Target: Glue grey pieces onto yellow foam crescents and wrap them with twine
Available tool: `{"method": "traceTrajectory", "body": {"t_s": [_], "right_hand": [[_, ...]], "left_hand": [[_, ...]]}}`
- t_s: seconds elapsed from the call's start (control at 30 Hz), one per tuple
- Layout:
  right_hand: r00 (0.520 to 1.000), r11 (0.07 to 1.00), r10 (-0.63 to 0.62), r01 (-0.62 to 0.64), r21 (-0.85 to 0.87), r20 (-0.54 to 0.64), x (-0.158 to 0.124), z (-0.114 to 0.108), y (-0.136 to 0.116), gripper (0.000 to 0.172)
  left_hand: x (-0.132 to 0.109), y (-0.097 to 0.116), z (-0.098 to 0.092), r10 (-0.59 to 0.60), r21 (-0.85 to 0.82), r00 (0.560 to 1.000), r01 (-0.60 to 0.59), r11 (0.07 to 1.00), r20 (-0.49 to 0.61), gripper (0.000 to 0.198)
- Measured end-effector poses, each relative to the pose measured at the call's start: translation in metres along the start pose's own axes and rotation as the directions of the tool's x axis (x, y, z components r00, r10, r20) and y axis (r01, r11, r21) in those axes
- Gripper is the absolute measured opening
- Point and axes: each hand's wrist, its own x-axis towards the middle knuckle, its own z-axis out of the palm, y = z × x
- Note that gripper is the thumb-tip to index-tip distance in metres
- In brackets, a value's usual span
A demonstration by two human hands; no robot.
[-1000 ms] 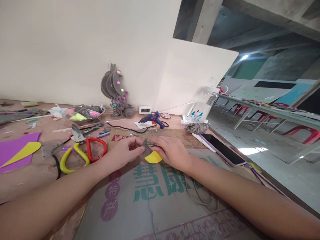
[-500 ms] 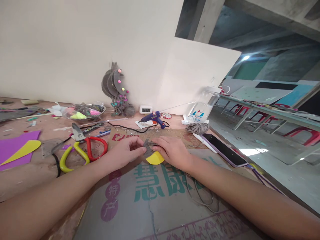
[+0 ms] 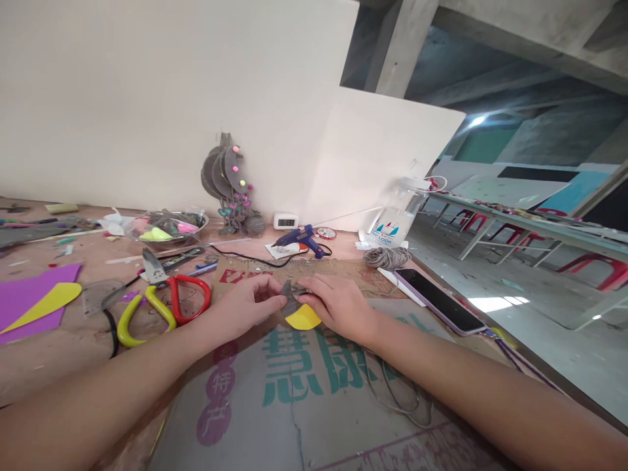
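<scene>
Between both hands, just above the printed cardboard [image 3: 255, 418], is a small round piece with a bare yellow part [image 3: 303, 318] and a part covered in grey cord [image 3: 290, 302]. My left hand [image 3: 252, 302] pinches the grey left edge between thumb and fingers. Closed over the upper right side is my right hand [image 3: 341, 304], its fingertips on the grey part. Loose grey cord [image 3: 407, 413] lies in loops under my right forearm. How the cord meets the yellow surface is partly hidden by my fingers.
Scissors with red and yellow handles [image 3: 190, 299] lie left, beside purple sheet [image 3: 29, 288]. A blue glue gun [image 3: 300, 237], white clock [image 3: 286, 221] and grey decoration [image 3: 220, 173] stand behind. To the right are a cord bundle [image 3: 386, 258], plastic jug [image 3: 396, 216] and phone [image 3: 439, 301].
The camera view has shifted slightly, so the table things sit a little lower. Both hands keep hold of the round piece, with small finger movements and a slightly changed tilt.
</scene>
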Motion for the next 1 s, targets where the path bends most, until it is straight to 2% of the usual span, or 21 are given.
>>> {"method": "traceTrajectory", "body": {"t_s": [0.47, 1.0], "right_hand": [[1.000, 1.000, 0.006, -0.006, -0.011, 0.018, 0.0001, 0.0017, 0.0008, 0.028], [1.000, 0.999, 0.005, -0.004, -0.039, 0.029, 0.0008, 0.0018, 0.0004, 0.027]], "left_hand": [[-0.0011, 0.0004, 0.0008, -0.015, -0.021, 1.000, 0.015, 1.000, -0.010, 0.021], [-0.0009, -0.0023, -0.0001, 0.011, 0.053, 1.000, -0.011, 0.999, -0.010, 0.020]]}}
